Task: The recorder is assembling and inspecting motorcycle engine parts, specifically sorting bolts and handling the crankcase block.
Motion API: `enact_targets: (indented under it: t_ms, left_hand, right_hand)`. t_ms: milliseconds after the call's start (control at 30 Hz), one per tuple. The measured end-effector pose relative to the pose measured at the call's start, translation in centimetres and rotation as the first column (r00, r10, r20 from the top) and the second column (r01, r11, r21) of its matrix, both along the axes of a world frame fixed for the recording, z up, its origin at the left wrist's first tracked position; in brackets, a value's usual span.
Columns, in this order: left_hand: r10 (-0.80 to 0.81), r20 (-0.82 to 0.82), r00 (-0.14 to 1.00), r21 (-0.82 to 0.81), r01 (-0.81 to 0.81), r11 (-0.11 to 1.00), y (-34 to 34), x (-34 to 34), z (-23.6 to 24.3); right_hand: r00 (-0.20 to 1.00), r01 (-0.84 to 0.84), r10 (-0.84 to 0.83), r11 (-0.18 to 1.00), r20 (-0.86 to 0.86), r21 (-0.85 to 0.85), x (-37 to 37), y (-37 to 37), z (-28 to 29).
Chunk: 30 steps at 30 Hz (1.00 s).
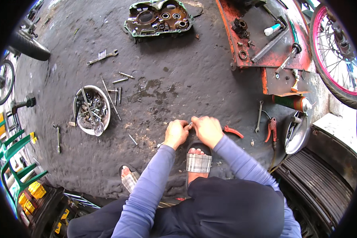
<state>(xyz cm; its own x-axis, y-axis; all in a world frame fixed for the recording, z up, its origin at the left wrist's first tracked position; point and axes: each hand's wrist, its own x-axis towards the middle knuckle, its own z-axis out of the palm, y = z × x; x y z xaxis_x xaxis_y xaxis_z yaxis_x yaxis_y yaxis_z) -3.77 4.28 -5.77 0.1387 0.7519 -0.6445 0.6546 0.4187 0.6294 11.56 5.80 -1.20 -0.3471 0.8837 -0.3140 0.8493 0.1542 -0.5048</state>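
While both bare hands meet just right of the frame's centre, the step in hand looks like close fingertip work on a small silvery metal piece (pixel 190 123), perhaps turning, cleaning or fitting it. The next move probably calls for a steady grip by one hand while the other twists or draws the piece, since something so small could easily slip and drop.

The piece sits in the narrow gap between the two hands, at the fingertips rather than in either palm, above the dark, stained ground (pixel 162 166). The left hand (pixel 176 134) has its fingers curled, thumb and forefinger seeming to pinch the piece from the left. The right hand (pixel 207 130) meets it from the right with fingertips drawn together on it; its thumb is mostly hidden, so its exact hold cannot be told.

Just right of the right hand lies a curved red tool handle (pixel 233 131). Left of centre, a round whitish metal bowl (pixel 108 111) holds loose metal parts, well apart from the fingers.
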Motion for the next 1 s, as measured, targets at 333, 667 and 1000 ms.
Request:
enact_targets:
  t_ms: [333, 667, 1000]
  left_hand:
    - [0.021, -0.056, 0.998, -0.037, -0.023, 0.999, 1.0, 0.5, 1.0]
    - [0.017, -0.050, 0.999, 0.016, -0.016, 1.000, 0.5, 0.2, 1.1]
    - [-0.064, 0.177, 0.982, -0.093, 0.081, 0.992, -1.5, -1.7, 0.9]
  right_hand:
    - [0.699, -0.679, 0.708, 0.701, 0.103, -0.218, -1.1, 8.5, -1.2]
    - [0.686, -0.710, 0.720, 0.694, 0.105, -0.123, -2.7, 8.4, -1.8]
    - [0.991, -0.133, 0.133, 0.991, 0.011, 0.028, 1.9, -2.0, 0.7]
